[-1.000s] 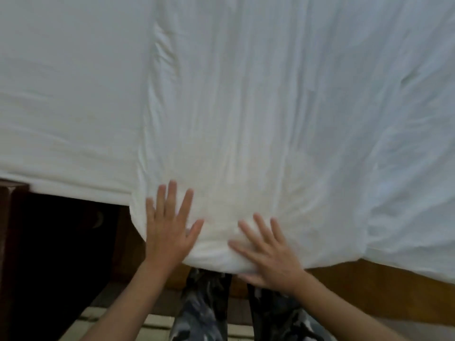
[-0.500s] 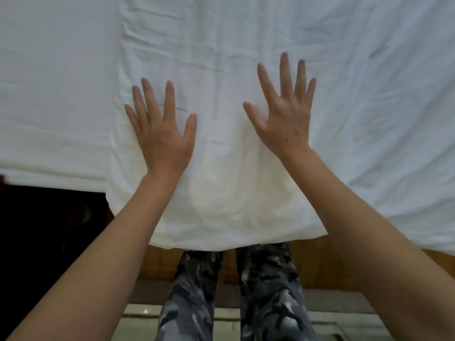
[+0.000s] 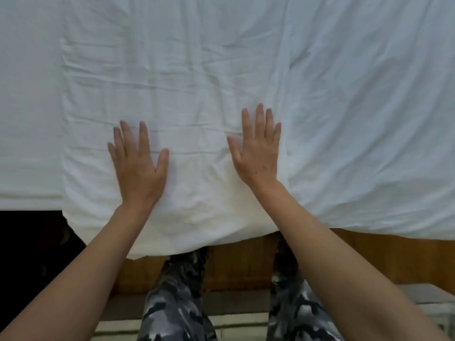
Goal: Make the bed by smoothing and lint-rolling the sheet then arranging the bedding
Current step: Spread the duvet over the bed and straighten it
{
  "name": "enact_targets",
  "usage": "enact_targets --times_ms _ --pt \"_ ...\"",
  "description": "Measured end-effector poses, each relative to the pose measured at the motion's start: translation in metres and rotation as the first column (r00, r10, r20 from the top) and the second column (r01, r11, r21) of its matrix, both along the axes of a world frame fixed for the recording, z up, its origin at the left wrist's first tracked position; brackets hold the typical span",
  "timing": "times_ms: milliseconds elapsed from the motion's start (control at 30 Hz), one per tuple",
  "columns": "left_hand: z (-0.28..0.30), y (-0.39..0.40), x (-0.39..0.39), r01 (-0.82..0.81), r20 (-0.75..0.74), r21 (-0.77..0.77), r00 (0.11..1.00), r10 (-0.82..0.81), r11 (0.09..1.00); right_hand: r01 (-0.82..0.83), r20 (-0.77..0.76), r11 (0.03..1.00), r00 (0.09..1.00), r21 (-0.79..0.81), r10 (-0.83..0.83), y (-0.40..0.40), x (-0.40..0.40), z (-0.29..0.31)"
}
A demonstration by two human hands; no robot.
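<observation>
The person stands at the bed's near edge with both palms flat on the white sheet (image 3: 221, 70). The left hand (image 3: 139, 172) and the right hand (image 3: 257, 153) have straight, spread fingers and grasp nothing. To smooth well, I think the palms should press evenly and slide along the folds, because many creases lie beyond the fingertips. The sheet hangs over the wooden bed frame (image 3: 369, 257) near the legs. Much open cloth is free on both sides.
</observation>
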State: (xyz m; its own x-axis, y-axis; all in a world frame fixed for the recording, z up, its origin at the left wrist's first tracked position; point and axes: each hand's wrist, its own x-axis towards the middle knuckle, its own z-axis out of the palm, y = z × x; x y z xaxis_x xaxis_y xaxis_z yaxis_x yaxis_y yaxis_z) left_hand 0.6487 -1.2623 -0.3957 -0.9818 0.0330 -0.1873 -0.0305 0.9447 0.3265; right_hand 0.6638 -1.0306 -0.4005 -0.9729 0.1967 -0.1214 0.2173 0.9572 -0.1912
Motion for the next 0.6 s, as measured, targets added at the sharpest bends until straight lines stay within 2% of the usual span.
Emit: enact_targets --times_ms 67,167,233,300,367,433,533,600 --pt "0.000 0.048 -0.024 0.132 -0.066 0.018 0.989 -0.131 0.991 0.053 -0.054 0.998 0.997 0.025 -0.051 0.033 -0.045 0.005" --pt "-0.003 0.147 -0.064 0.284 -0.138 -0.007 0.950 -0.282 0.959 0.102 0.021 0.994 0.994 0.039 -0.103 0.108 -0.093 0.002" --pt "-0.012 0.222 -0.080 0.352 -0.124 -0.026 0.928 -0.352 0.936 0.104 0.102 0.994 0.989 0.046 -0.108 0.171 -0.095 -0.013" --pt "-0.031 0.296 -0.071 0.419 -0.061 -0.087 0.903 -0.425 0.904 0.113 0.141 0.992 0.983 0.059 -0.121 0.245 -0.060 -0.034" --pt "-0.051 0.359 -0.034 0.455 0.003 -0.121 0.889 -0.458 0.882 0.137 0.077 0.987 0.987 0.087 -0.144 0.322 0.002 -0.050" --pt "-0.064 0.419 0.016 0.487 -0.025 -0.106 0.870 -0.492 0.867 0.198 0.053 0.974 0.978 0.107 -0.204 0.395 0.066 -0.055" --pt "-0.061 0.507 0.086 0.674 -0.036 -0.037 0.737 -0.675 0.737 0.321 0.104 0.940 0.937 0.112 -0.332 0.482 0.137 -0.047" --pt "-0.054 0.553 0.115 0.731 -0.005 0.001 0.682 -0.731 0.682 0.361 0.133 0.925 0.917 0.120 -0.376 0.518 0.161 -0.042"
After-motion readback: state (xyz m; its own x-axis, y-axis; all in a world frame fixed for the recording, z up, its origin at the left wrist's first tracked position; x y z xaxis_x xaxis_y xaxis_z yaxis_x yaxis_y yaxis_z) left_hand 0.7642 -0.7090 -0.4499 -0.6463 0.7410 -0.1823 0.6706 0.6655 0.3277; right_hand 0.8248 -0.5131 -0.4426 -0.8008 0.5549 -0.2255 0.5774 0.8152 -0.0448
